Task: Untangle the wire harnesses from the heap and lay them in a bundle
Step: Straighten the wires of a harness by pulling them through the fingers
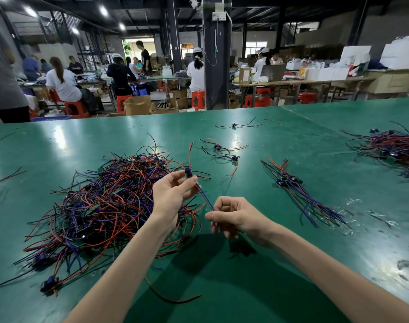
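Head view: two hands are working over a green table (pixel 268 264).
Left hand (pixel 173 192): curling, pinching a wire harness (pixel 203 195) by its blue connector.
Right hand (pixel 234 217): pinching that harness's wire ends.
Heap (pixel 105 206): lying beneath the left forearm.
Bundle (pixel 299 194): lying apart, rightward.

green flat worktop (pixel 82 141) | tangled heap of red, blue and black wire harnesses (pixel 101 201): left of middle | straightened bundle of such harnesses (pixel 289 179): right of middle | loose harnesses (pixel 217 147): behind, between them | second wire pile (pixel 394 145): right edge | single harness (pixel 234 124): toward far edge
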